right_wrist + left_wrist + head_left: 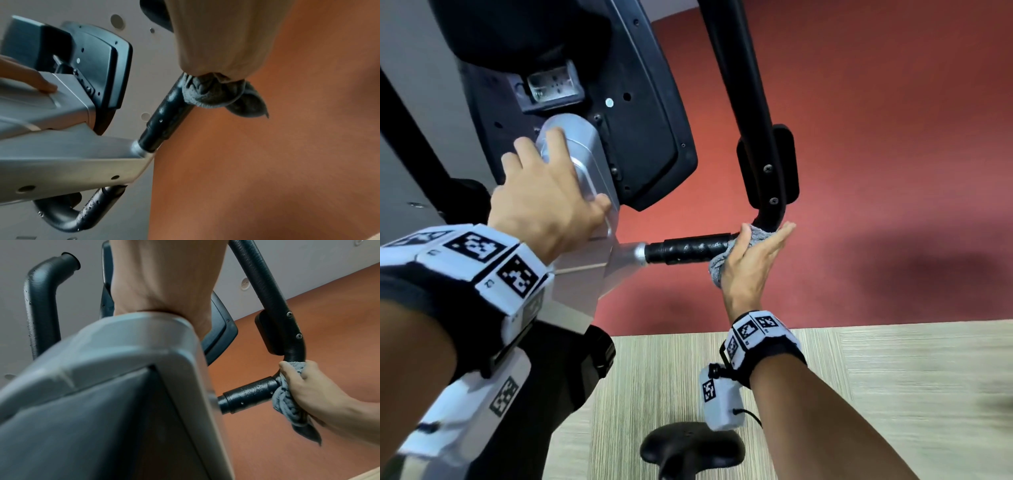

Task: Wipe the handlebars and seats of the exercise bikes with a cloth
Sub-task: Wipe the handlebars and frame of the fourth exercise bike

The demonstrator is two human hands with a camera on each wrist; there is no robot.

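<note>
Right hand (753,263) presses grey cloth (719,270) (bunched) round handlebar (688,251) bend.

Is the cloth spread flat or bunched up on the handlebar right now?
Bunched. The grey cloth is crumpled into folds under the right hand, pressed round the bend of the black handlebar, with a loose corner hanging below.

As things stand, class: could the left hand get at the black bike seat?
Probably yes: the left hand only rests on the silver column, and nothing visibly blocks the way down to the seat.
</note>
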